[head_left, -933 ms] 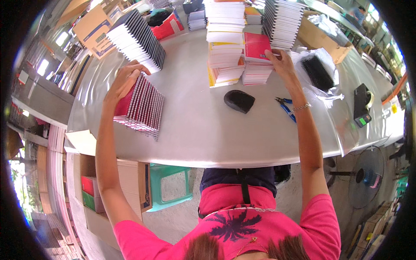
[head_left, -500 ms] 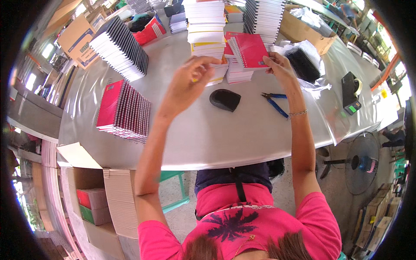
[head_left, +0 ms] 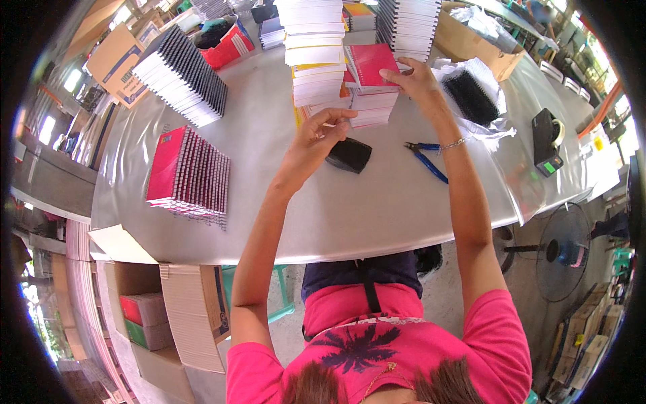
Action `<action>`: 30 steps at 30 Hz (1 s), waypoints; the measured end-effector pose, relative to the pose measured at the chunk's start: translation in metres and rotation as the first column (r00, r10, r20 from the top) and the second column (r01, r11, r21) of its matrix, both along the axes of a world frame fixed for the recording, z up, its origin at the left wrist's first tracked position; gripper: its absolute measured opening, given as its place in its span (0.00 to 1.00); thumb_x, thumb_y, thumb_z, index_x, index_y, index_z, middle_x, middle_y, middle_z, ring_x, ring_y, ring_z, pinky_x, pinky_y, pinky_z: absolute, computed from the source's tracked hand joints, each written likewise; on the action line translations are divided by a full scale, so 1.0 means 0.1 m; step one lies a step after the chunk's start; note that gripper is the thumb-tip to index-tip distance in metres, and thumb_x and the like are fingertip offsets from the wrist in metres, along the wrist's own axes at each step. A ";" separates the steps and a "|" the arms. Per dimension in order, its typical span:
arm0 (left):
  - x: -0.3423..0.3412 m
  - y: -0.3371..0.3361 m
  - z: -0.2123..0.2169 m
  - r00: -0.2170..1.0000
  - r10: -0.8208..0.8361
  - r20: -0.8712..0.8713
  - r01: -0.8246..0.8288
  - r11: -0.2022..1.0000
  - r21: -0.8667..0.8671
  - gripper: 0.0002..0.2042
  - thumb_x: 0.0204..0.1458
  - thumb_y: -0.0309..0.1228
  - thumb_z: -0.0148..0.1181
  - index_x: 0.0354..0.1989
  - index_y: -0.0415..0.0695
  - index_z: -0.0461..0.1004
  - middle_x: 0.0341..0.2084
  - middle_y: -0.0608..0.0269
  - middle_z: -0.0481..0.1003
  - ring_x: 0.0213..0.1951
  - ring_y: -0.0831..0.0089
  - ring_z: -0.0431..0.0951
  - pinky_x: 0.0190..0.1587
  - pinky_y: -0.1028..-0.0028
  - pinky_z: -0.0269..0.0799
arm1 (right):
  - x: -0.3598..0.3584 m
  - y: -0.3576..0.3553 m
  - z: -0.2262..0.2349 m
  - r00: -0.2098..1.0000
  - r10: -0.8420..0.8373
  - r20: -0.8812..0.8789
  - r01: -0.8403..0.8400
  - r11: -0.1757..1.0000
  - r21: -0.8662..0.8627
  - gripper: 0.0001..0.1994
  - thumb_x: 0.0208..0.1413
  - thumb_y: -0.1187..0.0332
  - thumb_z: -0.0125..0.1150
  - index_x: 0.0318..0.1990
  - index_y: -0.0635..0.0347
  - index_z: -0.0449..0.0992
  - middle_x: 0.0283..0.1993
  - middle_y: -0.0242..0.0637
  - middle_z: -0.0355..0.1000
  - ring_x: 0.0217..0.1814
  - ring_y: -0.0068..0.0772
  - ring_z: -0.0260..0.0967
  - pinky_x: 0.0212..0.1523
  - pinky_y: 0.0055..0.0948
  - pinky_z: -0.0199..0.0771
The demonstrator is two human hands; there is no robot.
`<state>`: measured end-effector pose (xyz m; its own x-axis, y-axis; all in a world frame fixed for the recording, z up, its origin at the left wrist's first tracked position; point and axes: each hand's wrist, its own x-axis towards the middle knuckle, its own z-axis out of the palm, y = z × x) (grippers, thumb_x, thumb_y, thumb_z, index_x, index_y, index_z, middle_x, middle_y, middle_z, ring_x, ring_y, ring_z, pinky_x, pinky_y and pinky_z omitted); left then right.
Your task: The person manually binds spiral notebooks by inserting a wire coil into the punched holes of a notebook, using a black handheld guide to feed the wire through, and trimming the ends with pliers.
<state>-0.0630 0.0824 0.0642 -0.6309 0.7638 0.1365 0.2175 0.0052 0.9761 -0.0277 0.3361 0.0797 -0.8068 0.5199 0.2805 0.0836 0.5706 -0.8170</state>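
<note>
A red-covered notebook [head_left: 371,65] lies on top of a low stack of loose page blocks [head_left: 372,108] at the far middle of the table. My right hand [head_left: 418,82] grips its right edge, thumb on the cover. Closer to me, my left hand [head_left: 316,140] is held over the table with loosely curled fingers, thumb and forefinger slightly apart and nothing visible between them. Just beside it sits a rounded black object [head_left: 351,156], partly covered by the fingers. Blue-handled pliers [head_left: 428,165] lie near my right wrist.
At left stand a pile of red wire-bound notebooks [head_left: 195,174] and a taller black-bound pile [head_left: 182,77]. A high white page stack [head_left: 313,40] rises behind my left hand. Black binding pieces [head_left: 471,97] on white wrapping and a tape dispenser [head_left: 546,145] lie at right.
The red notebook has come down onto the stack, slightly leftward, with my right hand still at its edge. My left hand has moved right and nearer to me, toward the black object.
</note>
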 end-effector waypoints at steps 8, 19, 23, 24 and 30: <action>0.00 -0.14 -0.17 0.999 -0.032 0.040 0.033 0.999 -0.027 0.17 0.61 0.41 0.55 0.52 0.44 0.75 0.35 0.71 0.73 0.39 0.83 0.69 0.47 0.78 0.66 | -0.06 0.22 0.03 0.986 0.166 0.003 -0.157 0.939 -0.306 0.21 0.49 0.62 0.70 0.51 0.60 0.78 0.39 0.33 0.78 0.40 0.24 0.74 0.43 0.28 0.77; 0.06 -0.23 -0.22 0.999 -0.033 0.020 0.034 0.998 -0.052 0.18 0.60 0.40 0.55 0.52 0.41 0.74 0.43 0.68 0.75 0.40 0.80 0.70 0.49 0.75 0.67 | -0.20 0.34 0.08 0.981 0.161 0.104 -0.132 0.963 -0.236 0.19 0.53 0.65 0.65 0.51 0.63 0.76 0.39 0.34 0.76 0.37 0.24 0.73 0.36 0.25 0.78; 0.15 -0.22 -0.29 1.000 0.007 -0.030 -0.009 0.996 -0.084 0.15 0.58 0.36 0.58 0.50 0.43 0.75 0.41 0.67 0.73 0.40 0.78 0.70 0.49 0.73 0.67 | -0.22 0.27 0.07 0.989 0.139 0.057 -0.132 0.984 -0.119 0.18 0.52 0.68 0.64 0.50 0.67 0.75 0.37 0.39 0.77 0.30 0.27 0.75 0.28 0.23 0.80; 0.18 -0.21 -0.34 0.991 0.039 -0.127 -0.053 0.993 -0.110 0.14 0.57 0.34 0.59 0.50 0.43 0.75 0.40 0.66 0.72 0.40 0.77 0.70 0.49 0.73 0.68 | -0.23 0.29 0.08 0.986 0.146 0.077 -0.137 0.984 -0.115 0.18 0.52 0.69 0.64 0.50 0.67 0.75 0.38 0.39 0.77 0.31 0.27 0.75 0.29 0.24 0.81; 0.35 -0.01 -0.61 0.844 0.181 -0.506 -0.223 0.975 -0.024 0.13 0.51 0.28 0.63 0.46 0.44 0.76 0.37 0.58 0.68 0.37 0.69 0.70 0.44 0.72 0.70 | -0.13 0.33 0.13 0.988 0.086 -0.130 -0.088 0.996 -0.010 0.20 0.52 0.70 0.64 0.53 0.66 0.73 0.40 0.42 0.78 0.34 0.28 0.77 0.29 0.24 0.80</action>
<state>-0.0277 0.0810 0.0027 -0.6358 0.6485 0.4185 0.6592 0.1742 0.7315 -0.0407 0.3691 0.0927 -0.8068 0.4545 0.3775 -0.0723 0.5582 -0.8266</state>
